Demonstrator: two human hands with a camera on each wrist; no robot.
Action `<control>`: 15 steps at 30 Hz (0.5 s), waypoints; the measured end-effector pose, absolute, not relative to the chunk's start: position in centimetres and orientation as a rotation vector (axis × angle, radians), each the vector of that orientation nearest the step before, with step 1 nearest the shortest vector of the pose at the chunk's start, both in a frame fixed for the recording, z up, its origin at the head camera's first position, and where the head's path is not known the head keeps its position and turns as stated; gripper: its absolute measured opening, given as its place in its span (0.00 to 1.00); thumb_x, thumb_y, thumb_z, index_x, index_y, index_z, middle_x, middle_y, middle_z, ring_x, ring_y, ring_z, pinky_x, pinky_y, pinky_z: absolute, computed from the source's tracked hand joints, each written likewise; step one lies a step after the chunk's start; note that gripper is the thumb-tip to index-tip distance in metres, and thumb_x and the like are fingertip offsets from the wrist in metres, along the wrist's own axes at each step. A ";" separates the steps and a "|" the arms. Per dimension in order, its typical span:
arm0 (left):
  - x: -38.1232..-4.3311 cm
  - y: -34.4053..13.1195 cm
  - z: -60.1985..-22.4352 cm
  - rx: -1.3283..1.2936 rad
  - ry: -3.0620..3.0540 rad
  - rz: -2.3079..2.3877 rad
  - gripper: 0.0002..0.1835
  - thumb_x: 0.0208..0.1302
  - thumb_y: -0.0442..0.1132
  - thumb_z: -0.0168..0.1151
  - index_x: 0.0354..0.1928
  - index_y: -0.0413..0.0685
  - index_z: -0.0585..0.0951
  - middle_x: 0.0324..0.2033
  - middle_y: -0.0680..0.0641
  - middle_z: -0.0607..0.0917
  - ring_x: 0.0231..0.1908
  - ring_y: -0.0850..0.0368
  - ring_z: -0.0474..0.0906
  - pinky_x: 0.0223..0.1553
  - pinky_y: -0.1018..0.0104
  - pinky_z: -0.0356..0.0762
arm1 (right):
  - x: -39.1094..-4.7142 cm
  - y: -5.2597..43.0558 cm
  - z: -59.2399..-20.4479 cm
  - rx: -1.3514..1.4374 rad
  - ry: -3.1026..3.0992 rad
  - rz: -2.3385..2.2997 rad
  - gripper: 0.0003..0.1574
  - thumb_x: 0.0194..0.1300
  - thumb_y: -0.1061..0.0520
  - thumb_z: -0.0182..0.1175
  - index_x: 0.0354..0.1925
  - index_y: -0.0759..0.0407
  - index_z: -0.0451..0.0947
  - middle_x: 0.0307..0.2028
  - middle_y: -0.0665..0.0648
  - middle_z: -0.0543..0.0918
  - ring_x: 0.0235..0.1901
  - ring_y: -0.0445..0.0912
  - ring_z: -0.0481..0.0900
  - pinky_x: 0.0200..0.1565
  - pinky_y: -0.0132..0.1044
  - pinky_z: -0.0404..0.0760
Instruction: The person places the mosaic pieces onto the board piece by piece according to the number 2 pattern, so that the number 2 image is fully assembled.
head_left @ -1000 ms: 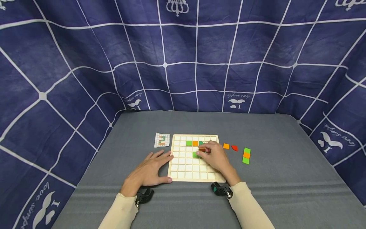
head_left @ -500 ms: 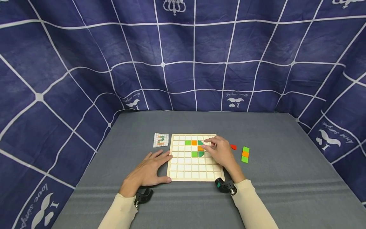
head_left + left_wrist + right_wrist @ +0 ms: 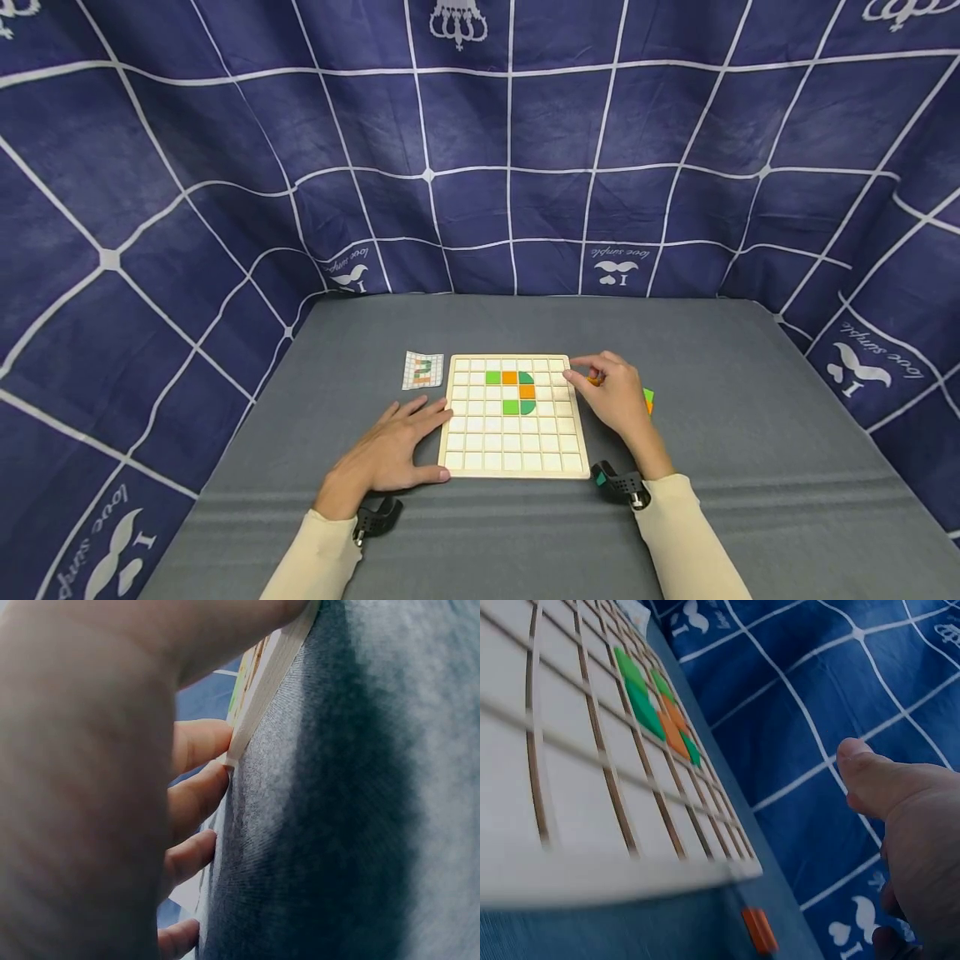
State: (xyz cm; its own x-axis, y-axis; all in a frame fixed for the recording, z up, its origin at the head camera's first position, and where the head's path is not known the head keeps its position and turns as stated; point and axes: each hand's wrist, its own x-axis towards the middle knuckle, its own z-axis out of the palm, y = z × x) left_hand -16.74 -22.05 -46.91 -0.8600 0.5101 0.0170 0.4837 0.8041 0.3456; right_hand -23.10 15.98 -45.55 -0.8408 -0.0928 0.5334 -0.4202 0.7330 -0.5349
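A light wooden grid board (image 3: pixel 480 442) lies on the table, holding two light green square tiles, two orange square tiles and two dark green rounded pieces around its upper middle. My left hand (image 3: pixel 393 450) rests with fingers spread on the tabletop, its fingertips (image 3: pixel 217 776) and thumb at the board's left edge. Just past the board's right edge, my right hand (image 3: pixel 618 392) hovers with thumb and fingers apart. Beneath it, a loose orange tile (image 3: pixel 759 930) lies on the table, partly showing in the head view too. The right hand holds nothing.
Left of the board's far corner lies a small printed pattern card (image 3: pixel 422 370). A light green tile (image 3: pixel 648 394) pokes out beyond the right hand, with orange beside it. A navy curtain (image 3: pixel 480 208) with white lines hangs behind the grey table (image 3: pixel 712 350).
My right hand has released an orange tile in a board cell, then drawn away rightward to the loose orange tile, now covering the red piece. The left hand stays in place.
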 end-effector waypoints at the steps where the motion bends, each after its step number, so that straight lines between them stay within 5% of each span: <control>1: -16.8 -22.0 -46.9 0.805 2.910 0.528 0.51 0.53 0.78 0.60 0.77 0.68 0.63 0.77 0.57 0.60 0.78 0.45 0.51 0.74 0.31 0.47 | -23.1 16.4 -45.6 0.387 -2.446 0.908 0.14 0.59 0.49 0.74 0.42 0.53 0.90 0.23 0.48 0.71 0.20 0.40 0.63 0.24 0.32 0.63; 15: -16.8 -22.1 -47.1 0.828 2.918 0.520 0.50 0.54 0.78 0.60 0.77 0.67 0.63 0.77 0.56 0.61 0.78 0.45 0.52 0.74 0.30 0.47 | -23.5 22.5 -45.4 0.244 -2.440 0.874 0.13 0.62 0.49 0.72 0.42 0.54 0.89 0.24 0.49 0.72 0.20 0.41 0.61 0.22 0.34 0.61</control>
State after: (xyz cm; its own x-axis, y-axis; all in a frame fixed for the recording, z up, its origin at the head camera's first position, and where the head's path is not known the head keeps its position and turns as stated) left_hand -16.81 -22.08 -47.10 -0.8533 0.5205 0.0299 0.4988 0.7985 0.3371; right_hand -23.46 22.49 -45.41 -0.8423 0.0087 0.5389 -0.3353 0.7744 -0.5365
